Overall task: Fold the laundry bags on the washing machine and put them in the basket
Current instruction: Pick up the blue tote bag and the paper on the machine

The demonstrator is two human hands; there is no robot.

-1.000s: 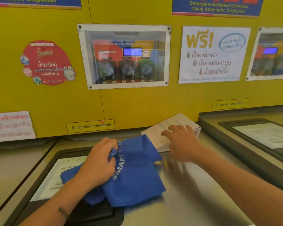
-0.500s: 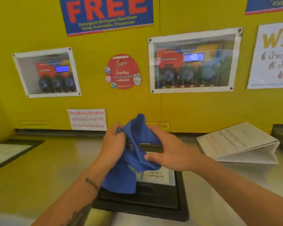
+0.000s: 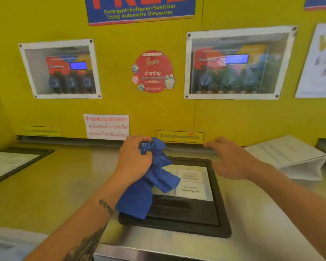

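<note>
A blue fabric laundry bag (image 3: 149, 187) hangs crumpled from my left hand (image 3: 135, 159), which is closed around its upper part, above the washing machine's steel top (image 3: 51, 194). The bag's lower end droops onto the black detergent drawer lid (image 3: 186, 217). To the right of the bag, apart from it, my right hand (image 3: 231, 161) hovers with fingers spread and nothing in it. No basket is in view.
A white folded paper stand (image 3: 294, 159) sits on the machine top at the right. Another black-framed lid (image 3: 11, 164) lies at the far left. The yellow wall (image 3: 158, 113) with dispenser windows and stickers rises directly behind. The machine's front edge runs along the bottom.
My right hand has let go of the blue bag and moved off to the right. The left hand keeps the bag bunched and lifted. The view has shifted left.
</note>
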